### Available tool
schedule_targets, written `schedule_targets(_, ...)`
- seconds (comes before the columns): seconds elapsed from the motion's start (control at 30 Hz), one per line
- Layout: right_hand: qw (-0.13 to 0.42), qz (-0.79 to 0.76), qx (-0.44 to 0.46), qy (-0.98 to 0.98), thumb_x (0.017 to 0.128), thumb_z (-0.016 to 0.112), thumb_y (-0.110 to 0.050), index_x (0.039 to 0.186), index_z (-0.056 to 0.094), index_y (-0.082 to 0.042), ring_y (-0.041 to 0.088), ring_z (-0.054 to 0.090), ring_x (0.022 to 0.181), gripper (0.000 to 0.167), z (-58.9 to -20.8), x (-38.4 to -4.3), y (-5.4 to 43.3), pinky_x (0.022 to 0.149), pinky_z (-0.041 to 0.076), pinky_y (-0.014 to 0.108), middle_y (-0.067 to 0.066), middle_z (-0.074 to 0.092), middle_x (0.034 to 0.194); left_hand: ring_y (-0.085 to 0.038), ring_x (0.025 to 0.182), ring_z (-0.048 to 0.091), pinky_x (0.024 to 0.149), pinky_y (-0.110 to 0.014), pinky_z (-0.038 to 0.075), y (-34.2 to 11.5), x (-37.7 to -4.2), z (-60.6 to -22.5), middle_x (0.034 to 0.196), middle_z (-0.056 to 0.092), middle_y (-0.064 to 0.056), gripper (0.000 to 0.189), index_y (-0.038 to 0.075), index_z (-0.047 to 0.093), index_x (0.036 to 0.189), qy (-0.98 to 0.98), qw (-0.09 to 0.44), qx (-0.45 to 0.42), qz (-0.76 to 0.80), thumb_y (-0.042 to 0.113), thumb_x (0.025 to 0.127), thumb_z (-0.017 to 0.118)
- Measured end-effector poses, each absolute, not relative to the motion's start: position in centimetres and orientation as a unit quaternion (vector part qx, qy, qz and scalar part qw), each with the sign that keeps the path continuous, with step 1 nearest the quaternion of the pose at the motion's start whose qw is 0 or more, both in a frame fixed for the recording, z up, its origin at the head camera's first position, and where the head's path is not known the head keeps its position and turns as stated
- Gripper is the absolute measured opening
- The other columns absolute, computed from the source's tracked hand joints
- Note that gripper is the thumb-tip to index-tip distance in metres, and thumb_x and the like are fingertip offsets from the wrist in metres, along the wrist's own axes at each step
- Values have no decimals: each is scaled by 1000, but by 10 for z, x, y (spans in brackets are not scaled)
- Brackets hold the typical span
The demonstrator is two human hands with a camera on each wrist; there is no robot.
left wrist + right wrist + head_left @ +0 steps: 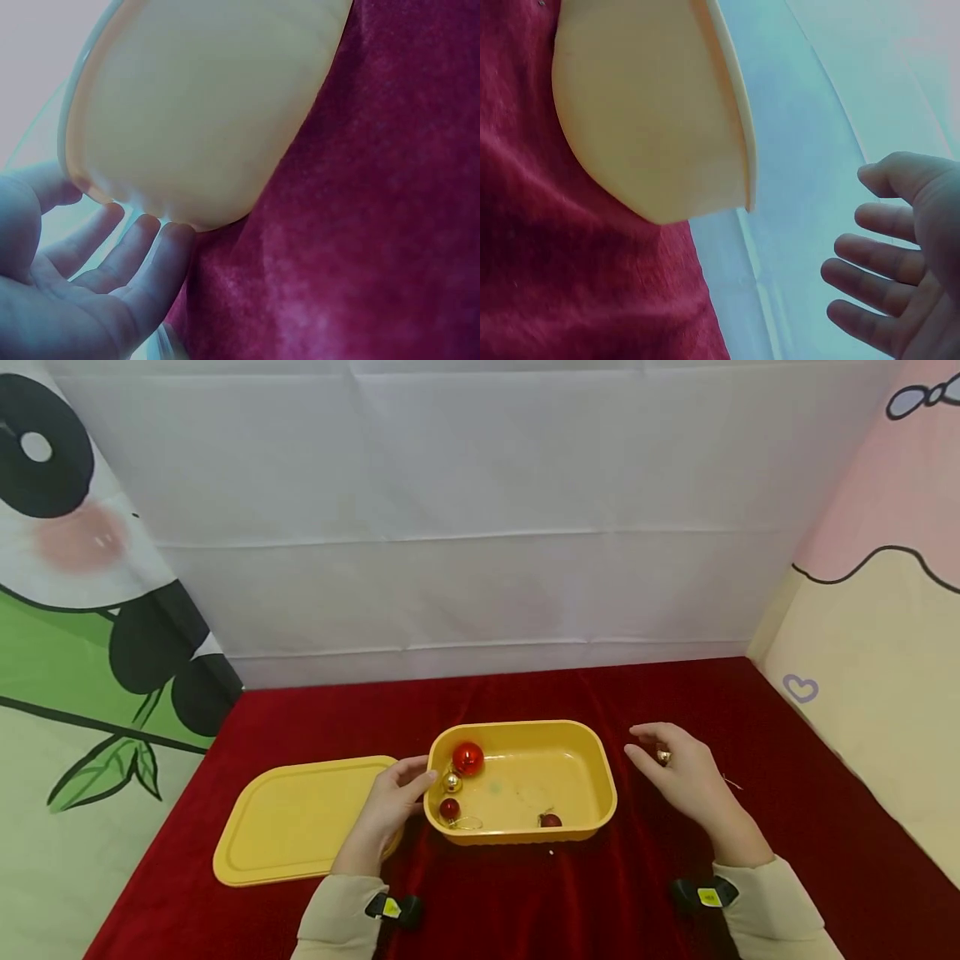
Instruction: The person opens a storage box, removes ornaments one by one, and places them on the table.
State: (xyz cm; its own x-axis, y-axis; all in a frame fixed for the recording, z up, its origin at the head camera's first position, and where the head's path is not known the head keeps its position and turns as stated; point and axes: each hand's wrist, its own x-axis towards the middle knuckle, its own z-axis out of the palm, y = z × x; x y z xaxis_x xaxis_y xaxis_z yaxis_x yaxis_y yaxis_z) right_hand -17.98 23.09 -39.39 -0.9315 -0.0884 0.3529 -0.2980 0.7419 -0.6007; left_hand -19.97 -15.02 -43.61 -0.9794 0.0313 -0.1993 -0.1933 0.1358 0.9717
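Near the middle of the surface (495,910) sits a yellow box (547,772), and at its nine o'clock end the left hand (390,802) pinches it, thumb at the rim, curled fingers against the outer wall. A light, level hold seems best for this steadying, since a tilt would likely set the balls rolling: a bright red ball (468,759) at ten o'clock inside, a gold ball (452,782) at nine, a dark red ball (449,809) at eight and a second dark red one (550,820) near five. The right hand (678,777) hangs apart from the box at three o'clock, its fingers straight and spread; a small gold thing (663,756) shows by its thumb, though whether they touch cannot be told. Any reach is best made over the rim, clear of loose cords. Partly under the left forearm, towards nine o'clock, lies a yellow lid (292,818). Creased red cloth drapes the surface; white fabric (480,527) hangs at twelve o'clock, cartoon panels (877,677) at ten and two.
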Motion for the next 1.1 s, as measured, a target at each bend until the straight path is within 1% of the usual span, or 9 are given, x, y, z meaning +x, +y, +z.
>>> schedule_targets(0.17, 131, 334, 123, -925, 90, 65, -22, 115, 62, -3, 33, 61, 101, 32, -393, -176, 221, 88, 50, 51, 16, 65, 109, -23, 102, 61, 79, -34, 56, -148, -198, -438, 126, 55, -20, 41, 4, 52, 130, 748, 79, -53, 657, 18, 93, 60)
schedule_targets(0.4, 115, 305, 175, -929, 89, 66, -22, 112, 64, -4, 30, 62, 100, 30, -392, -177, 209, 86, 51, 49, 11, 67, 109, -21, 100, 62, 78, -34, 56, -148, -198, -439, 124, 57, -19, 39, 5, 53, 129, 747, 76, -54, 659, 17, 93, 59)
schedule_targets(0.53, 116, 296, 216, -923, 88, 67, -19, 109, 65, -3, 26, 62, 99, 27, -391, -178, 200, 84, 51, 45, 9, 67, 107, -20, 100, 62, 79, -34, 56, -149, -199, -438, 124, 57, -18, 38, 5, 53, 129, 747, 76, -55, 659, 17, 93, 59)
schedule_targets(0.6, 112, 290, 231, -922, 87, 68, -19, 108, 66, -4, 24, 63, 95, 26, -391, -179, 195, 81, 52, 41, 7, 67, 105, -20, 101, 62, 80, -35, 56, -150, -199, -438, 125, 56, -18, 39, 5, 53, 130, 747, 78, -56, 658, 18, 93, 59)
schedule_targets(0.7, 96, 288, 242, -922, 88, 67, -21, 107, 66, -7, 22, 63, 95, 24, -390, -179, 187, 80, 52, 38, 6, 68, 105, -21, 102, 61, 80, -35, 56, -150, -199, -437, 126, 56, -19, 40, 4, 52, 130, 747, 78, -53, 658, 18, 93, 59)
schedule_targets(0.8, 70, 296, 247, -920, 88, 66, -22, 108, 66, -9, 22, 63, 97, 24, -390, -178, 180, 82, 51, 39, 7, 68, 106, -22, 104, 61, 80, -34, 56, -149, -198, -436, 127, 55, -20, 41, 4, 52, 131, 745, 78, -52, 661, 18, 93, 60)
schedule_targets(0.83, 63, 298, 249, -919, 89, 66, -22, 109, 66, -9, 23, 62, 100, 24, -390, -177, 177, 84, 51, 41, 8, 67, 107, -22, 104, 61, 79, -34, 56, -149, -198, -436, 127, 55, -20, 41, 4, 52, 131, 744, 78, -52, 661, 19, 93, 60)
schedule_targets(0.9, 49, 301, 253, -918, 89, 65, -22, 110, 65, -8, 24, 62, 102, 25, -391, -176, 173, 86, 51, 43, 9, 67, 108, -22, 104, 61, 79, -34, 56, -149, -197, -435, 127, 55, -20, 42, 3, 52, 131, 744, 77, -51, 661, 18, 93, 60)
schedule_targets(1.1, 36, 291, 276, -915, 90, 64, -23, 109, 65, -5, 24, 62, 100, 26, -397, -176, 161, 85, 51, 41, 10, 67, 106, -22, 103, 61, 79, -34, 56, -149, -197, -435, 126, 56, -20, 41, 3, 52, 131, 744, 77, -52, 661, 18, 93, 60)
